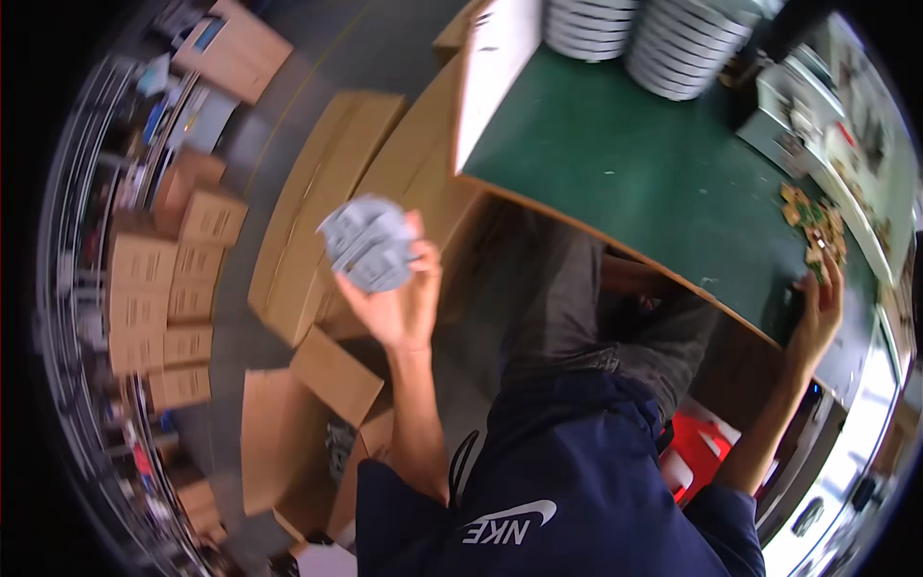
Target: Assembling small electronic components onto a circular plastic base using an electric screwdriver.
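Raised off the table at the left, my left hand [406, 293] is closed around the edge of a round grey moulded part [369, 242] with raised ribs and recesses on its face. Motion blurs its finer detail. My right hand [819, 306] is over the right end of the green tabletop [596, 154], fingers stretched toward a pile of small brass-coloured pieces [815, 223]. Its fingertips are at the near edge of the pile, and I see no piece held in them. A dark object [784, 306] lies partly hidden beside that hand.
Stacks of white round trays [681, 48] stand at the table's far side. A metal box [790, 120] sits behind the brass pieces. Large cardboard boxes [332, 192] and an open carton [274, 433] holding grey parts are on my left. Shelving [72, 288] lines the far left.
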`<state>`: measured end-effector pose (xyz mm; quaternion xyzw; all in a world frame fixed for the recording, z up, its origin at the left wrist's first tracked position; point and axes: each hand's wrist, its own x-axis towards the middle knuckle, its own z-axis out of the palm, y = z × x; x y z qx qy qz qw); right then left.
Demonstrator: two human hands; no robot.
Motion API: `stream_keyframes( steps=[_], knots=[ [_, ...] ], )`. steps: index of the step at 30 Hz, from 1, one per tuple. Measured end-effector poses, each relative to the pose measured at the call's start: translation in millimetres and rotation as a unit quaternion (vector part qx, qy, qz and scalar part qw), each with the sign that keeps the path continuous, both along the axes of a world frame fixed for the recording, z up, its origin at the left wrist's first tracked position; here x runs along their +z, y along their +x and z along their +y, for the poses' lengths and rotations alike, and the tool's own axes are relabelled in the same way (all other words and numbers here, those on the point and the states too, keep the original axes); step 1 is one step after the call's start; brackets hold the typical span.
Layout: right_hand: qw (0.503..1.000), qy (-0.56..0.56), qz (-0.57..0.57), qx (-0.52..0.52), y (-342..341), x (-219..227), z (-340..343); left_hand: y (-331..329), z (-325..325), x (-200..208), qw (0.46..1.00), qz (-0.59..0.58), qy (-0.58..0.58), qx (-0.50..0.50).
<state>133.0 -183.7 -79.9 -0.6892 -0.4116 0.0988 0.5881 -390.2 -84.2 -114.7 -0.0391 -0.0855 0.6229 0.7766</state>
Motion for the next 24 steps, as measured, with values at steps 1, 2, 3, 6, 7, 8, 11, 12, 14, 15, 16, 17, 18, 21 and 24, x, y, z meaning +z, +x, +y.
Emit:
stream_keyframes(
  steps=[1, 2, 3, 6, 7, 8, 11, 12, 14, 15, 16, 17, 18, 21, 24],
  knots=[
    [1.0, -0.019, -0.014, 0.009, -5.9, 2.4, 3.6, -43.6, -22.8, -17.1, 0.994, 0.033, -0.02, 0.104],
    [0.999, -0.037, -0.036, 0.007, -5.3, 1.9, 3.4, -75.0, -44.1, -32.7, 0.983, -0.009, -0.061, 0.172],
    [0.997, -0.054, -0.051, 0.014, -5.6, 0.0, 4.3, -116.2, -70.4, -46.7, 0.973, 0.025, -0.066, 0.222],
    [0.997, -0.058, -0.04, 0.033, -12.8, 5.1, 4.2, -238.6, -175.3, -118.4, 0.934, 0.04, -0.085, 0.344],
    [0.997, -0.051, -0.006, 0.061, -19.0, -0.9, 13.7, -313.1, -225.8, -122.9, 0.819, 0.237, -0.004, 0.523],
    [0.996, -0.051, -0.002, 0.066, -18.0, -3.1, 15.4, -333.3, -250.8, -128.5, 0.769, 0.241, 0.009, 0.592],
    [0.997, -0.062, -0.004, 0.052, -8.3, -5.9, 12.9, -370.7, -280.9, -121.5, 0.734, 0.065, -0.138, 0.662],
    [0.997, -0.066, -0.002, 0.05, -1.1, -7.1, 11.1, -380.0, -275.1, -115.3, 0.76, 0.027, -0.157, 0.631],
    [0.996, -0.068, -0.038, 0.041, -1.0, -2.5, 8.4, -372.9, -229.0, -103.2, 0.857, 0.094, -0.206, 0.462],
    [0.996, -0.066, -0.056, 0.036, -7.2, -0.4, 11.1, -368.6, -202.0, -90.7, 0.877, 0.148, -0.226, 0.397],
    [0.996, -0.069, -0.055, 0.033, -12.2, 5.8, 9.5, -326.3, -144.4, -83.4, 0.835, 0.331, -0.212, 0.385],
    [0.994, -0.08, -0.073, 0.024, -11.8, 9.5, 2.8, -253.8, -85.2, -51.6, 0.766, 0.504, -0.171, 0.36],
    [0.992, -0.094, -0.085, 0.011, -16.7, 7.1, 7.8, -194.2, -51.1, 0.4, 0.746, 0.556, -0.102, 0.351],
    [0.995, -0.091, -0.025, 0.028, -25.4, 4.3, 15.2, -66.3, 33.0, 119.8, 0.641, 0.684, 0.235, 0.256],
    [0.996, -0.086, -0.006, 0.009, -25.4, 7.4, 9.2, 84.4, 118.5, 207.4, 0.513, 0.738, 0.403, 0.173]
  ],
)
